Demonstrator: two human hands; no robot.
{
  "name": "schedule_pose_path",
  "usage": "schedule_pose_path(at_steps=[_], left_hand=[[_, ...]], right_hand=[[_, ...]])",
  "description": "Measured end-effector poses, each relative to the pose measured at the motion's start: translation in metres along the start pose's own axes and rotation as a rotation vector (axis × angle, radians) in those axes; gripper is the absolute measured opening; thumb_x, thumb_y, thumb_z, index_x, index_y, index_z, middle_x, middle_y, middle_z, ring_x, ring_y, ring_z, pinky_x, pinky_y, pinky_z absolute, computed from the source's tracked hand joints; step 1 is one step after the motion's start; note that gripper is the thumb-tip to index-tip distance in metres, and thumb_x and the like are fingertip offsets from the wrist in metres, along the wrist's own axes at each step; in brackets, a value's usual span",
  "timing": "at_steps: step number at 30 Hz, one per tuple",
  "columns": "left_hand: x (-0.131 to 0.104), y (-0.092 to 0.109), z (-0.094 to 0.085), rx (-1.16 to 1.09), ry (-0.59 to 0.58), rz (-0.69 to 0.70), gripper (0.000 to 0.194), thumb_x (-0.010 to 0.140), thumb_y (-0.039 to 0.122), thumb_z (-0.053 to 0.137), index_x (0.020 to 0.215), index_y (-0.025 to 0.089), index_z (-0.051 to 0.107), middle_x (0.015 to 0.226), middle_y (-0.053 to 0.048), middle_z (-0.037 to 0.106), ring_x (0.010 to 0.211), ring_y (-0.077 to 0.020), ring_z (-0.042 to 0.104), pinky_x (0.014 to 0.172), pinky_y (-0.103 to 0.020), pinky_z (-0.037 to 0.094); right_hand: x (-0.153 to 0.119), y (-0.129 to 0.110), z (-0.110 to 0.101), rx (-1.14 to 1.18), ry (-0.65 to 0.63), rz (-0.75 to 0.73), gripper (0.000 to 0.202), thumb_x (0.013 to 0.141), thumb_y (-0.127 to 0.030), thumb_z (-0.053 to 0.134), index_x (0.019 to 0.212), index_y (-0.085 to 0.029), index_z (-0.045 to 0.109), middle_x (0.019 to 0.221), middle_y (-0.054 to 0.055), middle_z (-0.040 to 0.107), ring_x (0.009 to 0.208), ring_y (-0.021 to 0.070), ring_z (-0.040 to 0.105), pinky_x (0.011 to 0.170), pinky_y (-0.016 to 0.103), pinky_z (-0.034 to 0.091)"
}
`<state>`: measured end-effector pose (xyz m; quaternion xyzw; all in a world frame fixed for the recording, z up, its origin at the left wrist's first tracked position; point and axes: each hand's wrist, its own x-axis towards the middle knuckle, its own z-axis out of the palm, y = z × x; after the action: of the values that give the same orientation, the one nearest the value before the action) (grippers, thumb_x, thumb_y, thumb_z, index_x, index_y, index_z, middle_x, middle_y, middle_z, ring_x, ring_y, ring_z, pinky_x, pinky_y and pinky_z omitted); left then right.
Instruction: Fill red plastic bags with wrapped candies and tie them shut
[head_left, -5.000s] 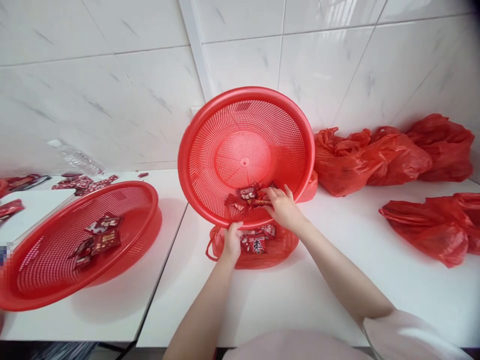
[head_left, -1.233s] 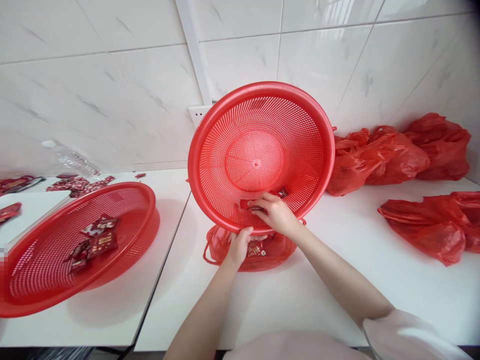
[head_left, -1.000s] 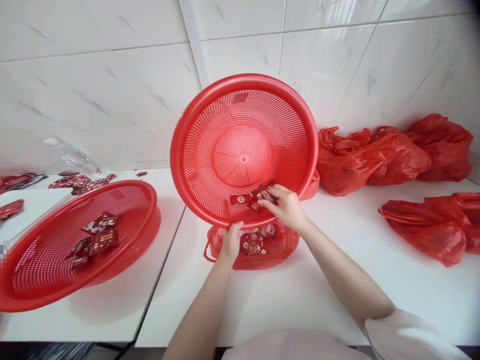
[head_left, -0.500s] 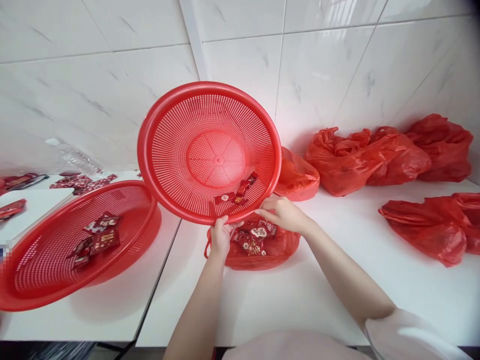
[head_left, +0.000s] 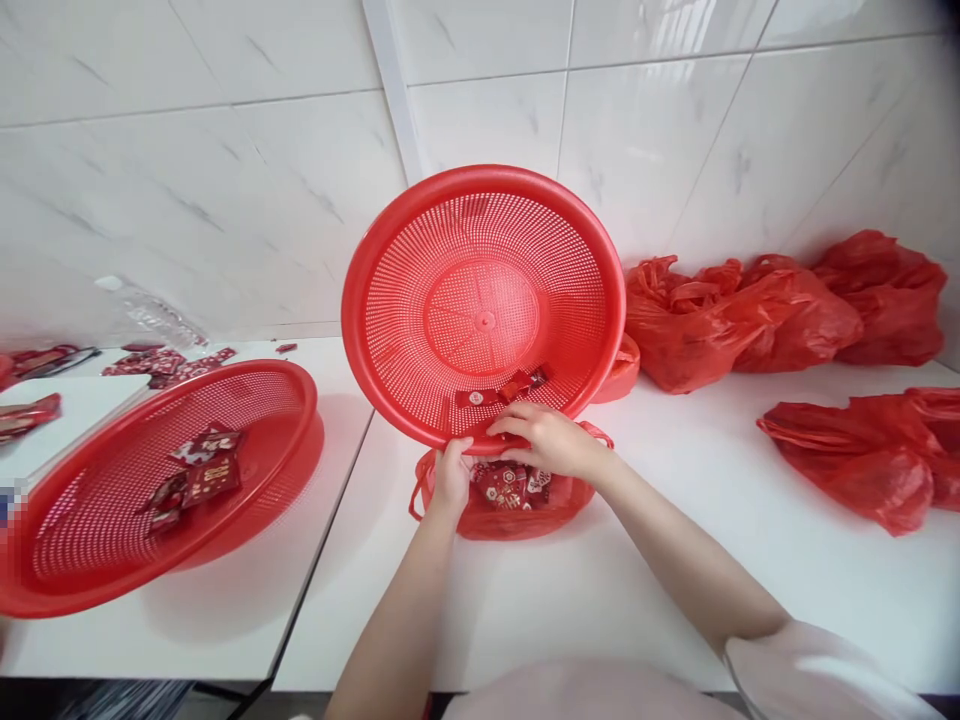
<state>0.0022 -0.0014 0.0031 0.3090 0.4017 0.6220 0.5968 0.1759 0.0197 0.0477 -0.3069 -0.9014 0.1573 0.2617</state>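
A red mesh plastic basket (head_left: 484, 230) is tipped up on its side, its opening facing me. My left hand (head_left: 452, 480) is closed on its lower rim, thumb over the edge. My right hand (head_left: 551, 438) reaches over the rim to the right, fingers apart and partly bent, close beside several small dark red packets (head_left: 477, 398) low inside the basket. Whether a fingertip touches a packet is hidden. Directly below, an open red plastic bag (head_left: 525, 522) on the table holds more patterned red packets (head_left: 504, 488).
On the left, a second red basket (head_left: 289, 440) sits tilted with several packets (head_left: 211, 480) inside. Loose packets (head_left: 161, 365) and a clear bottle (head_left: 154, 310) lie behind it. Filled red bags (head_left: 686, 330) line the tiled wall, and another red bag (head_left: 855, 450) lies at the right.
The tilted basket has shifted right with my left hand on its rim. My right hand has moved from the rim's outside to over it, fingers now near the packets inside.
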Motion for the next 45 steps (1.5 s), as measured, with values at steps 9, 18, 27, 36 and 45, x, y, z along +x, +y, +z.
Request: schedule_pose_path(at_steps=[9, 18, 27, 36, 45], left_hand=[[0.005, 0.009, -0.005, 0.003, 0.084, -0.001, 0.024, 0.063, 0.031, 0.061, 0.078, 0.014, 0.067, 0.077, -0.007, 0.072, 0.074, -0.0229, 0.068, 0.058, -0.031, 0.052], [0.006, 0.014, -0.005, 0.012, 0.085, 0.016, 0.019, 0.066, 0.031, 0.058, 0.074, 0.016, 0.066, 0.076, -0.008, 0.072, 0.082, -0.0248, 0.069, 0.064, -0.033, 0.053], [-0.013, -0.006, 0.017, -0.025, -0.07, -0.07, 0.03, 0.066, 0.025, 0.062, 0.095, 0.02, 0.068, 0.096, -0.006, 0.073, 0.088, -0.027, 0.068, 0.061, -0.034, 0.055], [-0.012, -0.014, 0.014, -0.024, -0.108, -0.115, 0.039, 0.066, 0.028, 0.06, 0.102, 0.016, 0.067, 0.093, -0.007, 0.073, 0.086, -0.0261, 0.069, 0.064, -0.036, 0.057], [0.003, 0.006, -0.001, -0.024, -0.003, -0.084, 0.024, 0.065, 0.033, 0.059, 0.081, 0.018, 0.07, 0.082, -0.007, 0.073, 0.088, -0.0272, 0.068, 0.06, -0.035, 0.055]], right_hand=[[-0.003, 0.001, -0.016, 0.201, 0.003, -0.022, 0.017, 0.091, -0.024, 0.058, 0.102, -0.021, 0.07, 0.098, 0.004, 0.073, 0.086, 0.0169, 0.069, 0.08, 0.03, 0.052], [0.0, -0.007, -0.018, 0.182, 0.019, -0.027, 0.038, 0.099, -0.032, 0.044, 0.072, -0.019, 0.068, 0.073, 0.002, 0.069, 0.068, 0.0138, 0.063, 0.072, 0.028, 0.051], [-0.002, -0.002, 0.0, -0.123, 0.1, 0.099, 0.05, 0.096, -0.043, 0.046, 0.14, -0.019, 0.047, 0.149, 0.014, 0.041, 0.138, 0.0291, 0.036, 0.109, 0.051, 0.036], [-0.001, -0.001, 0.006, -0.092, 0.047, 0.095, 0.029, 0.096, -0.031, 0.049, 0.12, -0.021, 0.063, 0.106, 0.01, 0.067, 0.099, 0.0224, 0.063, 0.088, 0.04, 0.051], [0.002, -0.002, -0.006, 0.183, 0.251, 0.167, 0.024, 0.098, -0.025, 0.044, 0.106, -0.02, 0.067, 0.101, 0.004, 0.072, 0.089, 0.0166, 0.067, 0.082, 0.029, 0.051]])
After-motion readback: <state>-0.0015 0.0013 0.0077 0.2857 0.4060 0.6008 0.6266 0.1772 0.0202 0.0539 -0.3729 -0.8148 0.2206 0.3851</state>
